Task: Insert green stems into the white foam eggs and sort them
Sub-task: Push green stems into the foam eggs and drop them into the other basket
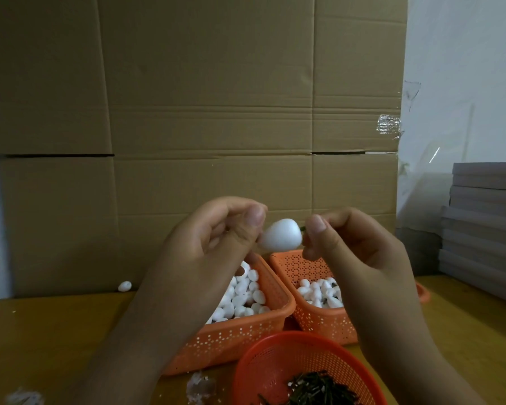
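Above the baskets, a white foam egg [281, 234] is pinched by the left hand [214, 244]; a green stem [302, 228] at its blunt end is pinched by the right hand [348, 244]. Left orange basket [240, 334]: plain eggs. Right orange basket [319, 323]: eggs, some showing stems. Round red basket [263, 366]: loose green stems [319, 388]. One stray egg [124, 286] is listed on the table [56, 340].

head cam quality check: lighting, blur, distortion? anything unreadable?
Head view: dim, warm light, both hands underexposed; foam egg is bright with little surface detail. Wide-angle bend shows in the cardboard edges. Glare on tape. Green stem at the right hand is a barely readable sliver; stems in the round basket are a dark mass.
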The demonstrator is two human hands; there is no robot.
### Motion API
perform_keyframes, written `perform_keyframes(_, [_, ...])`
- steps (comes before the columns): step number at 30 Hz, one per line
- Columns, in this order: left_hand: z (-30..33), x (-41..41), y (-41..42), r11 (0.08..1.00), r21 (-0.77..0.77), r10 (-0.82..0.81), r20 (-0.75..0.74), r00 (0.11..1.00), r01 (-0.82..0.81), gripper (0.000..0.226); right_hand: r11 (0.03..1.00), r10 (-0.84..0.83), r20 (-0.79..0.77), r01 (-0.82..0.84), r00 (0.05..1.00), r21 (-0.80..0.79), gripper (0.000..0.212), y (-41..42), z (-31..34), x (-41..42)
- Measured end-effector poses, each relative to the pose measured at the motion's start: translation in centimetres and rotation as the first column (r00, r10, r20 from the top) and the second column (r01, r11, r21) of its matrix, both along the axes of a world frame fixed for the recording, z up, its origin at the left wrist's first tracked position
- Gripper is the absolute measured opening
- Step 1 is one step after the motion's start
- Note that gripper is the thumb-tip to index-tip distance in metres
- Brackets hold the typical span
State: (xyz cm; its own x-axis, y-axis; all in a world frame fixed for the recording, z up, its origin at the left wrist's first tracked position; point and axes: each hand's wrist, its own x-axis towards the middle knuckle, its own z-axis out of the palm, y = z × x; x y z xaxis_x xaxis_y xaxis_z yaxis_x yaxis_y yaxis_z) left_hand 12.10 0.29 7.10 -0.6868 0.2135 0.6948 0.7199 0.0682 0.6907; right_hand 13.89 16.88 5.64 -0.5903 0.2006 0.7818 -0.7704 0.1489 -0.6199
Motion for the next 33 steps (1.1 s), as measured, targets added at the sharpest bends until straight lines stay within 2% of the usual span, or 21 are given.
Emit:
perform_keyframes(6, [-0.13,0.23,0.12,0.995,-0.090,-0.042,-0.014,0.999,0.041,0.038,1.000,0.025,0.047,-0.025,0.999,-0.011,0.030,0.08,-0.18,-0.18])
perform_keyframes(13, [-0.34,0.51,0.61,0.960,-0.245,-0.128,0.028,0.991,0.131,0.040,1.000,0.019,0.011,-0.019,1.000,0.015,0.039,-0.13,-0.30,-0.23])
perform_keyframes(18, [-0.30,0.56,0.44,0.980,-0.151,-0.125,0.047,0.991,0.131,0.021,0.998,0.048,0.025,-0.049,0.999,0.026,0.049,-0.07,-0.23,-0.08])
perform_keyframes(20, [-0.11,0.51,0.33,0.982,-0.130,-0.132,0.042,0.990,0.137,0.023,0.998,0.065,0.028,-0.065,0.997,0.010,0.043,0.16,-0.08,-0.13])
perform_keyframes(24, [0.05,0.34,0.37,0.988,-0.104,-0.113,0.039,0.993,0.117,0.028,0.991,0.128,0.023,-0.128,0.992,0.025,0.013,0.39,0.20,0.12])
perform_keyframes(33, [-0.13,0.08,0.37,0.992,-0.067,-0.101,0.082,0.991,0.107,0.040,0.978,0.075,-0.026,-0.068,0.997,0.199,0.008,0.23,0.24,0.45])
